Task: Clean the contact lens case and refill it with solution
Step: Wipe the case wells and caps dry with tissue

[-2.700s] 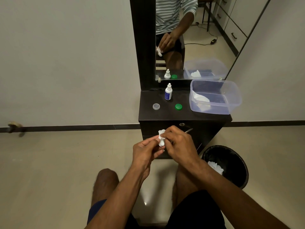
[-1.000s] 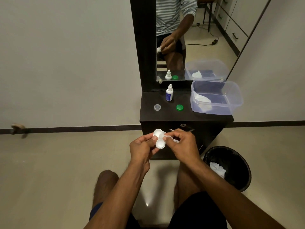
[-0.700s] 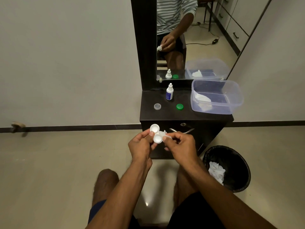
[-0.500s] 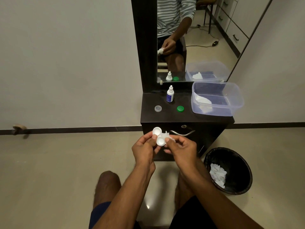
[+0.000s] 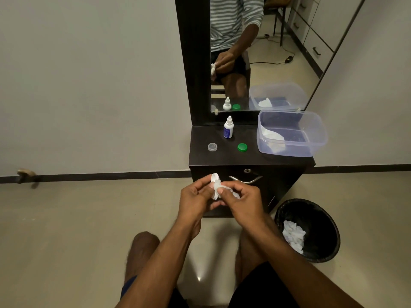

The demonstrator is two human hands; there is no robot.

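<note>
My left hand (image 5: 195, 197) pinches the white contact lens case (image 5: 215, 179), now tilted on edge in front of the cabinet drawer. My right hand (image 5: 243, 200) grips a small white tissue (image 5: 231, 191) and presses its thumb with the tissue against the lower well of the case. On the dark cabinet top (image 5: 224, 157) stand the white solution bottle (image 5: 228, 127), a clear lid (image 5: 212, 147) and a green lid (image 5: 242, 147).
A clear plastic tub (image 5: 291, 134) holding tissues sits on the cabinet's right side. A black waste bin (image 5: 308, 230) with crumpled tissues stands on the floor at my right. A mirror (image 5: 255, 52) rises behind the cabinet. My knees are below my hands.
The case turned from facing up to standing on edge. My right hand has pushed the tissue into the lower well. Both hands stayed in front of the drawer.
</note>
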